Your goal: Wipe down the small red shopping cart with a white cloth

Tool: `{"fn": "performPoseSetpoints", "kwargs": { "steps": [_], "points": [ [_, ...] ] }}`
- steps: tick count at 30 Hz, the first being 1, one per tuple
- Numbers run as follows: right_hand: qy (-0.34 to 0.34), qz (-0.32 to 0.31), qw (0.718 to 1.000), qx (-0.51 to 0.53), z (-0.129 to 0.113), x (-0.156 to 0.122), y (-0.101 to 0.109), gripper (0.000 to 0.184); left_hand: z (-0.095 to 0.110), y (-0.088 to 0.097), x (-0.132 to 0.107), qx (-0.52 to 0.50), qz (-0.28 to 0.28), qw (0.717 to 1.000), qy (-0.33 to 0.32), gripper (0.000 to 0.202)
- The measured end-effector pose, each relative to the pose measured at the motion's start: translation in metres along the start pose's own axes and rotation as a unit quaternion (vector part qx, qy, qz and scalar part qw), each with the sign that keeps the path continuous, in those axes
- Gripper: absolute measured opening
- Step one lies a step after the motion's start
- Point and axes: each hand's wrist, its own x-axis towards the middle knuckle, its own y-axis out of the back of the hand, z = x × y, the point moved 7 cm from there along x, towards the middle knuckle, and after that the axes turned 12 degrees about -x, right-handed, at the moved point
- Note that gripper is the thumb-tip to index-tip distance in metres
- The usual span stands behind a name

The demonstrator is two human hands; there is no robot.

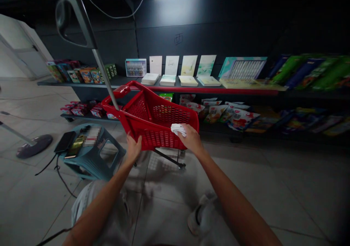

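A red plastic shopping basket (153,118) on small wheels stands tilted on the tiled floor in front of me, its long grey pull handle (82,23) rising to the upper left. My left hand (133,148) grips the basket's near left corner, fingers closed on the rim. My right hand (191,139) presses a crumpled white cloth (178,129) against the near right rim of the basket, fingers closed round the cloth. The basket's inside looks empty.
A blue-grey plastic stool (95,154) with a phone (65,141) on it stands at the left, with cables on the floor. A fan base (34,145) sits further left. Dark shelves (191,89) of books and packets run behind the basket. My shoe (201,216) shows below.
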Motion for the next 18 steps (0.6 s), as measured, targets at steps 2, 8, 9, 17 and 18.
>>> {"fn": "performPoseSetpoints", "kwargs": {
  "steps": [2, 8, 9, 17, 18],
  "points": [
    [0.011, -0.010, 1.000, 0.013, -0.013, -0.001, -0.001, 0.037, 0.011, -0.018, -0.013, -0.044, -0.079, 0.996, -0.003, 0.068],
    [0.074, -0.025, 0.996, 0.039, -0.058, -0.011, -0.002, 0.039, 0.030, -0.048, -0.017, -0.073, -0.154, 0.984, 0.060, 0.089],
    [0.085, -0.031, 0.995, 0.044, -0.066, -0.013, -0.003, 0.041, 0.030, -0.049, -0.014, -0.071, -0.151, 0.983, 0.073, 0.094],
    [0.130, -0.077, 0.980, 0.133, -0.095, -0.030, -0.004, 0.045, 0.020, -0.031, 0.000, -0.057, -0.084, 0.991, 0.088, 0.108],
    [0.135, -0.078, 0.978, 0.136, -0.096, -0.033, -0.003, 0.046, 0.019, -0.029, 0.000, -0.045, -0.081, 0.992, 0.080, 0.111]
  ]
}}
